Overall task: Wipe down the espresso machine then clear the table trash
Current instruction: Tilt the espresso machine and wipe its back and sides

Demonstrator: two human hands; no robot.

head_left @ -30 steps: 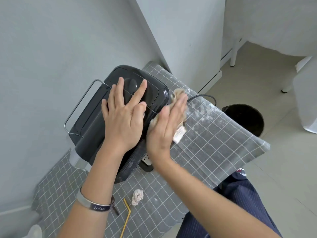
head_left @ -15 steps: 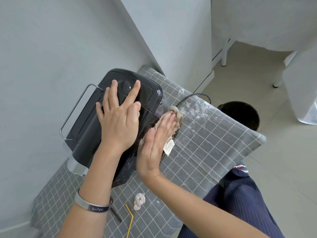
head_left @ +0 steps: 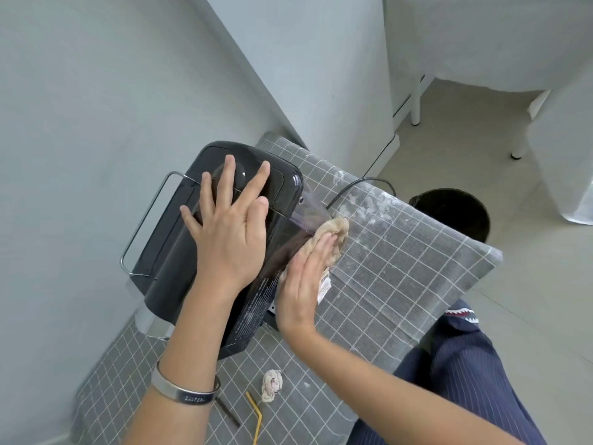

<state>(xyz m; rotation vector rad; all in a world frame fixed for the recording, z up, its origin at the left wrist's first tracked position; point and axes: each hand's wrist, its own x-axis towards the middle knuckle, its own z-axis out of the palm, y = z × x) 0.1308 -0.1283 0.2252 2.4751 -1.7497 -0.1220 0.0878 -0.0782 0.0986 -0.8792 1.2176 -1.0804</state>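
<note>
While the left hand (head_left: pixel 226 239) stays flat atop the espresso machine (head_left: pixel 179 239), the right hand (head_left: pixel 300 284) (fingers straight) has slid the cloth (head_left: pixel 333 234) lower.

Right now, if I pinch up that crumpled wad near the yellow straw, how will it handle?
The crumpled wad looks like balled tissue, so probably very light and soft, crushing under the fingers. Its lumpy shape suggests it will hardly roll on the checked tablecloth. A push would likely slide it toward the yellow straw.
</note>
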